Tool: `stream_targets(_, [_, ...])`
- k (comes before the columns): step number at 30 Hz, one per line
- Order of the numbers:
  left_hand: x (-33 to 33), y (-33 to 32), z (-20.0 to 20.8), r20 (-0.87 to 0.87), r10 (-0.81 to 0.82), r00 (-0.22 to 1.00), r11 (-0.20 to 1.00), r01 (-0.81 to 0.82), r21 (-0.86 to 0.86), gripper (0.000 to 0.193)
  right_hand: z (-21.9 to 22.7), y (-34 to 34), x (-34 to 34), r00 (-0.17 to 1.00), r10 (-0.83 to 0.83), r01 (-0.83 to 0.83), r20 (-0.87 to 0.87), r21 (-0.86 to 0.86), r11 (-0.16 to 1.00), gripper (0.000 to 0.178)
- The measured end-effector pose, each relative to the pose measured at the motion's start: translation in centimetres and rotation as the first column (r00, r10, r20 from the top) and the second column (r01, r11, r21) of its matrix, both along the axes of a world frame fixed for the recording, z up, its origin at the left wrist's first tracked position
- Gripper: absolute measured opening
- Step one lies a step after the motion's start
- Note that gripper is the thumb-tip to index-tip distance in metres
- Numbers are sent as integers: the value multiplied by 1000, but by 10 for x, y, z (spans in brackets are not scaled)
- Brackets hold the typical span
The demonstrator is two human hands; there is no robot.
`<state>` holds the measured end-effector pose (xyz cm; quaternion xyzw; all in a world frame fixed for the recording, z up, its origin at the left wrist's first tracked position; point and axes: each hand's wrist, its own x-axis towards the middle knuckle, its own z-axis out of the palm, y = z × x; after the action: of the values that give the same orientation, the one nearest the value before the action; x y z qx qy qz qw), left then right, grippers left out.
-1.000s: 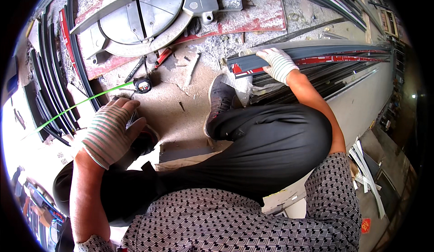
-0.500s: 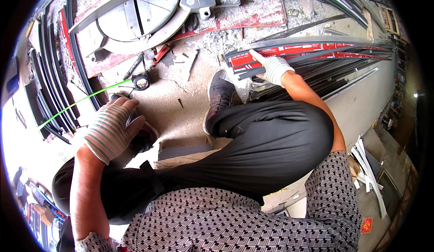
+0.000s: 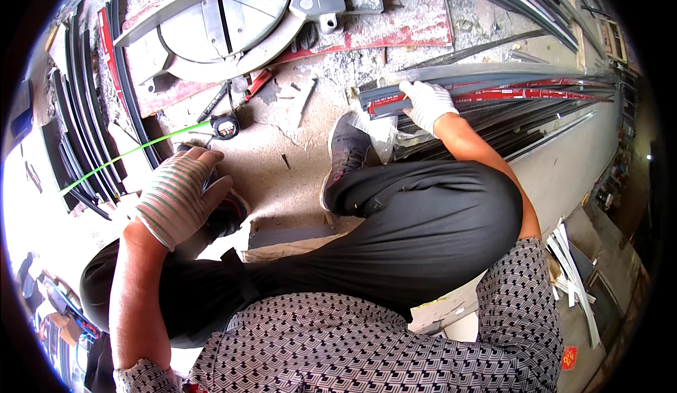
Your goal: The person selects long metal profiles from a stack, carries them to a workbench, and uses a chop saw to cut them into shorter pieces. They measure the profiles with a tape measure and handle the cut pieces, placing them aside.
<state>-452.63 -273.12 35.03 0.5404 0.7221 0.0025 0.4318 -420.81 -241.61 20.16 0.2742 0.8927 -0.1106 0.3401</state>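
My right hand [image 3: 429,105], in a striped knit glove, is closed around the near end of several long dark grey profile strips [image 3: 385,95]. Red printed film shows along them, and they stretch off to the right. My left hand [image 3: 180,197], gloved alike, hovers or rests over my left shoe with its fingers stretched and thumb apart; it holds nothing. Just beyond its fingertips lies a black tape measure [image 3: 226,127], its green blade [image 3: 134,151] drawn out to the left across dark strips [image 3: 86,97].
A metal mitre saw base [image 3: 233,29] stands on a red board at the back. A red-handled tool [image 3: 257,84] lies before it. More dark strips [image 3: 486,128] lie beneath the held ones. White offcuts [image 3: 572,280] are at the lower right.
My right hand has turned the held strips and wrapped its fingers over them; a grey face now shows where red film faced up. My left hand has hardly moved.
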Motion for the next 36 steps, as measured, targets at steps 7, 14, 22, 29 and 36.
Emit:
stream_targets(7, [0,-3,-7,7,-19,1000,999,19,33,34,-5,-5,21,976,179,-161,-120,145,976,34])
stream_targets(14, [1,-4,4,1,-20,1000,999,20,28,35,-4,-5,25,981,189,-187,-38,45,981,31])
stream_targets(22, [2,-6,-2,7,-16,1000,999,16,38,35,3,1,19,965,219,-207,141,-97,973,44])
stream_targets(29, [1,-10,-4,18,18,1000,1000,-18,7,36,14,10,10,971,212,-194,114,-153,969,39])
stream_targets(36, [32,10,-47,209,127,970,992,-126,-18,41,50,19,15,975,208,-197,73,-137,971,38])
